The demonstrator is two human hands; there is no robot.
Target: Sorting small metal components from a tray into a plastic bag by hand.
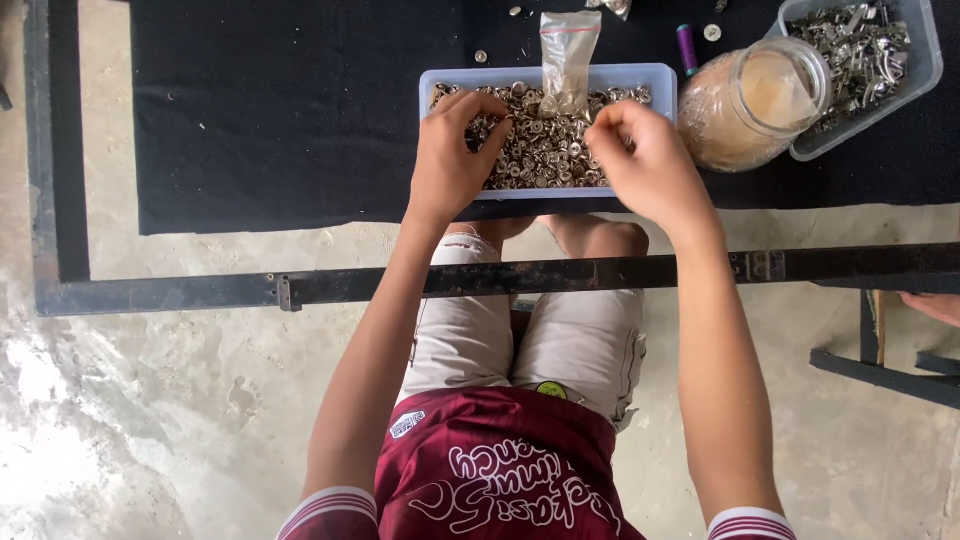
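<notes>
Metal snaps (545, 150) fill the shallow tray (440, 80) at the table's (250, 110) near edge. Left hand (450, 155) digs in, fingers curled; right hand (645, 160) pinches, contents unclear. Plastic bag (567, 55) upright behind, jar (750, 100) right.

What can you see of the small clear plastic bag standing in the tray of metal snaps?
The small clear plastic bag is a thin, see-through zip pouch with a red line near its top edge. It stands roughly upright, its lower end sunk among the round metal snaps at the far side of the pale blue tray, its top reaching over the black cloth. It looks crumpled; its contents cannot be made out. Neither the left hand nor the right hand touches it.
</notes>
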